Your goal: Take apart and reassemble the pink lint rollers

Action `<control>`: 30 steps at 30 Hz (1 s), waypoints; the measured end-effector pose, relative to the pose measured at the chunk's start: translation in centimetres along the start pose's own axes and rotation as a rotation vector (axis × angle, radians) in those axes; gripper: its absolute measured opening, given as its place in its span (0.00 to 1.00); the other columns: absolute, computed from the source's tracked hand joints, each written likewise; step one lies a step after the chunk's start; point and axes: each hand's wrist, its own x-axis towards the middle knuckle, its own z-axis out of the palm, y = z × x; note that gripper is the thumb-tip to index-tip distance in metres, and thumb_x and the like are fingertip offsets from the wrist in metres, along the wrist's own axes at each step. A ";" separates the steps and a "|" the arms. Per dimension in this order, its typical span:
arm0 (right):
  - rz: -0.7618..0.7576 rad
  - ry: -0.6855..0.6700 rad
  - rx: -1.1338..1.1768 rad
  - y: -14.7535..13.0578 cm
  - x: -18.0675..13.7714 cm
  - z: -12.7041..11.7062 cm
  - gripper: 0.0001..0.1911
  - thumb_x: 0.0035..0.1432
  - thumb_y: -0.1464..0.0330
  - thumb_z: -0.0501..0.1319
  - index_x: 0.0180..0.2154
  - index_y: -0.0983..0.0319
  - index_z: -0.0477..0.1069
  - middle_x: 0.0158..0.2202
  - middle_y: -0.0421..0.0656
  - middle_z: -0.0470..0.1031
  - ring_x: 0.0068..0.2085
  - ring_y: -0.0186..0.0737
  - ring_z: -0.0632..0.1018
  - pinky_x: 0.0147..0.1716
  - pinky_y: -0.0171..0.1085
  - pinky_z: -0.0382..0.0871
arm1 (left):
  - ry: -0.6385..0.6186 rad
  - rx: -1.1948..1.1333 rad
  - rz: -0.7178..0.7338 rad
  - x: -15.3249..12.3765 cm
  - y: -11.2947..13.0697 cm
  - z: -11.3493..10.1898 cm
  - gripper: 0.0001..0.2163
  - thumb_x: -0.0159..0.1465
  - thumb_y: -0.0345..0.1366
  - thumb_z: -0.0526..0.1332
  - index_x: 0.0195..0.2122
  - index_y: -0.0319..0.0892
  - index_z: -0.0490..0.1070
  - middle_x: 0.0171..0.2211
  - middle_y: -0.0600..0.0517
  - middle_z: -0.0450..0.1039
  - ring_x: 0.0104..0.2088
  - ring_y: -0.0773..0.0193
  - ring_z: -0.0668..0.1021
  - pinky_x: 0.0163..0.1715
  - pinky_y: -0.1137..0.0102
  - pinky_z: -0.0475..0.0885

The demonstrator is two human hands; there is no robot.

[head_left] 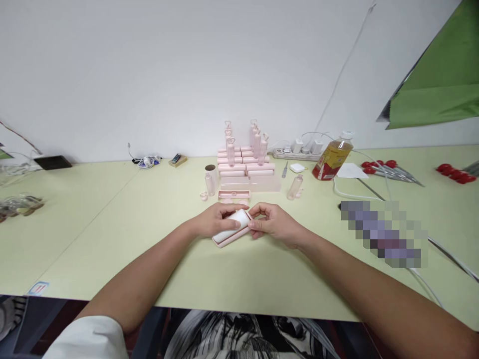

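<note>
A small pink case (224,243) with a white roll (231,225) lying in it, resembling a lint roller, is tilted just above or on the table in front of me. My left hand (217,220) is closed around its far-left side, thumb over the white roll. With fingertips and thumb, my right hand (271,223) pinches the case's right end. Beyond my hands lies an open pink case half (234,194). A clear pink tube (210,184) stands to its left, and another tilted tube (295,187) is at its right.
Stacked pink cases (258,168), some topped by tubes with heart-shaped loops, stand near the wall. A cardboard core (210,172) is at left. Rightward are a power strip (295,153), drink bottle (332,158), red-handled tools (392,171), cables and a pixelated patch.
</note>
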 end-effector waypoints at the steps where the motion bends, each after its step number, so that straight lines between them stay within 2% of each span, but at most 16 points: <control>1: -0.005 0.002 -0.009 0.0 0.0 0.1 0.21 0.42 0.62 0.75 0.35 0.64 0.70 0.31 0.41 0.74 0.30 0.36 0.79 0.32 0.39 0.79 | -0.002 -0.005 -0.002 0.0 0.0 0.0 0.24 0.60 0.40 0.62 0.58 0.43 0.68 0.48 0.48 0.73 0.44 0.57 0.74 0.41 0.68 0.69; 5: -0.025 0.026 -0.040 0.2 0.2 0.3 0.21 0.44 0.62 0.72 0.38 0.63 0.70 0.35 0.42 0.73 0.29 0.37 0.78 0.30 0.40 0.77 | 0.011 -0.048 0.000 0.1 -0.2 0.2 0.23 0.62 0.41 0.60 0.58 0.43 0.67 0.45 0.48 0.73 0.39 0.60 0.74 0.37 0.69 0.68; 7: -0.098 0.125 -0.139 0.2 0.4 0.0 0.18 0.47 0.60 0.69 0.38 0.62 0.70 0.31 0.42 0.72 0.27 0.37 0.75 0.24 0.38 0.73 | 0.042 -0.064 -0.042 0.2 -0.2 0.4 0.23 0.62 0.43 0.59 0.58 0.43 0.66 0.43 0.48 0.73 0.36 0.63 0.73 0.33 0.71 0.66; 10: -0.347 0.481 -0.373 -0.3 0.8 -2.0 0.13 0.51 0.59 0.64 0.34 0.62 0.71 0.27 0.40 0.70 0.26 0.36 0.71 0.25 0.37 0.68 | 0.120 -0.115 -0.111 0.4 -0.2 0.7 0.23 0.62 0.44 0.60 0.57 0.43 0.67 0.42 0.49 0.71 0.33 0.65 0.71 0.29 0.73 0.64; 13: -0.568 0.928 -0.546 -1.2 1.3 -5.4 0.14 0.50 0.61 0.62 0.38 0.61 0.69 0.34 0.42 0.71 0.32 0.39 0.71 0.33 0.40 0.68 | 0.192 -0.311 -0.145 0.6 -0.1 1.0 0.22 0.60 0.44 0.60 0.55 0.44 0.69 0.40 0.50 0.71 0.32 0.65 0.71 0.29 0.73 0.64; 15: -0.564 1.128 -0.642 -1.4 1.7 -7.8 0.21 0.48 0.62 0.62 0.45 0.61 0.67 0.42 0.46 0.70 0.40 0.44 0.71 0.40 0.43 0.67 | 0.235 -0.486 -0.155 0.8 -0.2 1.1 0.22 0.59 0.44 0.60 0.54 0.44 0.68 0.39 0.50 0.72 0.32 0.64 0.72 0.29 0.72 0.65; 16: -0.504 1.154 -0.686 -1.4 2.0 -8.8 0.25 0.47 0.62 0.63 0.47 0.61 0.66 0.45 0.48 0.70 0.43 0.46 0.70 0.43 0.45 0.65 | 0.256 -0.568 -0.156 0.9 -0.3 1.2 0.22 0.59 0.45 0.60 0.54 0.44 0.68 0.40 0.49 0.73 0.32 0.63 0.73 0.30 0.71 0.67; 19: -0.252 1.090 -0.807 -0.8 2.9 -10.8 0.22 0.45 0.61 0.62 0.43 0.61 0.70 0.45 0.50 0.71 0.48 0.54 0.68 0.47 0.50 0.62 | 0.299 -0.744 -0.155 1.1 -0.4 1.2 0.23 0.59 0.46 0.61 0.54 0.43 0.68 0.40 0.47 0.74 0.34 0.60 0.76 0.33 0.68 0.70; 21: -0.180 1.006 -0.863 -0.4 3.2 -10.9 0.15 0.46 0.61 0.61 0.36 0.60 0.73 0.44 0.50 0.72 0.47 0.55 0.69 0.47 0.51 0.61 | 0.290 -0.791 -0.125 1.1 -0.3 1.2 0.23 0.58 0.47 0.63 0.53 0.42 0.68 0.39 0.47 0.75 0.32 0.61 0.76 0.33 0.69 0.70; 23: -0.236 0.926 -0.889 -0.4 3.0 -10.1 0.12 0.49 0.61 0.60 0.34 0.60 0.74 0.42 0.49 0.74 0.44 0.52 0.71 0.45 0.49 0.62 | 0.260 -0.799 -0.065 1.1 0.1 1.2 0.25 0.54 0.45 0.68 0.52 0.42 0.68 0.38 0.47 0.76 0.30 0.63 0.76 0.32 0.70 0.69; 25: -0.367 0.824 -0.895 -0.7 2.2 -8.4 0.12 0.53 0.61 0.59 0.36 0.61 0.73 0.40 0.48 0.75 0.38 0.47 0.72 0.41 0.45 0.64 | 0.247 -0.801 -0.014 1.0 0.5 1.2 0.27 0.51 0.40 0.71 0.51 0.42 0.67 0.36 0.48 0.76 0.29 0.65 0.76 0.32 0.71 0.69; 30: -0.630 0.369 -0.914 -1.6 -0.6 -3.0 0.13 0.60 0.59 0.59 0.41 0.61 0.72 0.35 0.44 0.74 0.34 0.40 0.73 0.36 0.36 0.64 | 0.264 -0.858 0.000 0.8 0.7 1.2 0.25 0.48 0.36 0.71 0.47 0.39 0.67 0.30 0.50 0.74 0.26 0.67 0.75 0.28 0.73 0.68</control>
